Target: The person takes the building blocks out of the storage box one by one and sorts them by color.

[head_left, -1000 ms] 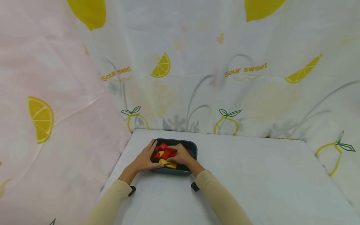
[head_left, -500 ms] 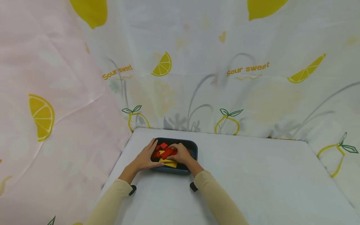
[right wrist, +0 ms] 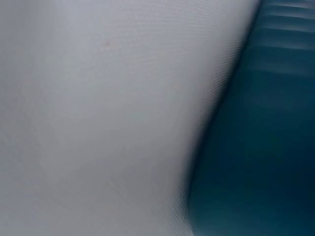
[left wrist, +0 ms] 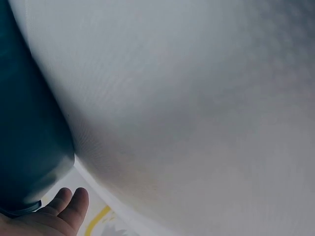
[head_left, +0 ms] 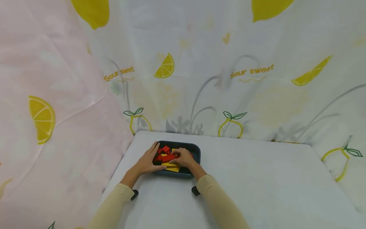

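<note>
In the head view, a dark blue tray holds red and yellow blocks. My left hand lies along the tray's left end, fingers straight towards the back rim and thumb across the front edge. The left wrist view shows fingers beside the tray's outer wall. My right hand reaches into the tray with bent fingers, pinching a long red block. Yellow blocks lie in front of that block, and a smaller red block sits behind it. The right palm hides part of the contents.
A white-covered table extends to the right and in front of the tray. Behind it hangs a lemon-printed cloth, and a pinkish cloth stands at the left. Only the cloth and the tray's wall show in the right wrist view.
The red block at my right fingertips has turned from slanted to nearly level. More yellow shows behind it. The left hand and the tray have stayed in place.
</note>
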A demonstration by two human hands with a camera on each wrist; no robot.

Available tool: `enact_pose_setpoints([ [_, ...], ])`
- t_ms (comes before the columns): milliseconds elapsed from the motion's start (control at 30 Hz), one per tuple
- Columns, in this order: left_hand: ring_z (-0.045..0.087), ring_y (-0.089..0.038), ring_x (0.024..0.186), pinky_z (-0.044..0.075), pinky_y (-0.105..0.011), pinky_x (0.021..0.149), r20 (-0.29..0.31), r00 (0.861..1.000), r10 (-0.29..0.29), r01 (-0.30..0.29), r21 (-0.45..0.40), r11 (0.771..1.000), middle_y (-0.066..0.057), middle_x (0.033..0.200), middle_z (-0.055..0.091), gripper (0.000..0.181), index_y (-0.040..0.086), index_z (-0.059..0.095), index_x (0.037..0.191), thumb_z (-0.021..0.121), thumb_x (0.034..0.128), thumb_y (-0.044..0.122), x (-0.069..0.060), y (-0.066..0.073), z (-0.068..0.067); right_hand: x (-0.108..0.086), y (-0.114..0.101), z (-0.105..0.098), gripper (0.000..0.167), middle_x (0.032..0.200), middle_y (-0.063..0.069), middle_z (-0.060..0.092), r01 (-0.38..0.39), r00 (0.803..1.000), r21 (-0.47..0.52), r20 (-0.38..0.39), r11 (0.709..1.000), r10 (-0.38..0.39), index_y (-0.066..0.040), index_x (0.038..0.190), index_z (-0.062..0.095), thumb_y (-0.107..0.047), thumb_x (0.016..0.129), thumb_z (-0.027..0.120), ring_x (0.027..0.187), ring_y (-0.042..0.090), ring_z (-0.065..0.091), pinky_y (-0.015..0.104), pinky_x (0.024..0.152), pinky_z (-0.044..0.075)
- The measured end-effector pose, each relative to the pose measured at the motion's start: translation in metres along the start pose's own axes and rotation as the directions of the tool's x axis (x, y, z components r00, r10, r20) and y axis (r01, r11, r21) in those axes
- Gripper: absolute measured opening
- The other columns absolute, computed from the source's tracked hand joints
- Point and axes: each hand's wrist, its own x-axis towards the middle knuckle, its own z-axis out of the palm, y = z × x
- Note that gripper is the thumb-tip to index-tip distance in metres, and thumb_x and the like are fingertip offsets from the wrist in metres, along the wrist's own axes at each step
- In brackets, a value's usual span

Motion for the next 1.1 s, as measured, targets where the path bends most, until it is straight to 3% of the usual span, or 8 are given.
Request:
enact_pose_setpoints([
  [233,0.028,-0.043,0.146,0.033,-0.065,0.111,0.004,1.0,-0.015,0.015,-0.007,1.0,-0.012,0.167,0.007,0.119,0.014,0.01,0.16,0.071,0.0746,0.07,-0.0058,-0.0018,0.0009,-0.0029,-0.0018,0.0038,0.033,0.084,0.001,0.059,0.016,1.0,0.074,0.002,0.997,-0.016,-0.01,0.107,0.075,-0.026,0.08,0.084,0.077,0.011,0.047,0.022,0.067,0.041],
  [633,0.029,-0.045,0.145,0.034,-0.066,0.109,-0.018,1.0,-0.012,0.012,-0.029,1.0,-0.012,0.167,0.007,0.12,0.015,0.009,0.16,0.072,0.074,0.068,-0.0055,-0.0011,0.0045,-0.0023,0.0016,0.004,0.033,0.079,-0.002,0.055,0.035,0.999,0.024,-0.011,0.999,-0.035,-0.01,0.107,0.074,-0.029,0.081,0.082,0.073,0.009,0.046,0.02,0.064,0.039],
  [833,0.029,-0.043,0.146,0.034,-0.064,0.111,-0.044,0.999,0.002,-0.003,-0.02,1.0,-0.013,0.167,0.009,0.12,0.014,0.01,0.16,0.072,0.0741,0.069,-0.0022,-0.0033,0.0059,0.0002,0.0004,0.0023,0.032,0.07,-0.003,0.051,0.041,0.999,0.088,0.007,0.995,-0.041,-0.007,0.107,0.073,-0.026,0.083,0.081,0.062,0.008,0.044,0.018,0.056,0.037],
  [1100,0.028,-0.042,0.147,0.033,-0.062,0.112,-0.032,0.999,-0.007,0.007,-0.024,1.0,-0.013,0.167,0.01,0.119,0.013,0.011,0.16,0.073,0.0746,0.067,-0.0008,0.0014,0.0014,-0.0015,-0.0018,-0.001,0.031,0.074,-0.001,0.054,0.06,0.998,0.092,-0.038,0.994,-0.057,-0.006,0.107,0.07,-0.024,0.084,0.08,0.064,0.008,0.046,0.018,0.058,0.039],
])
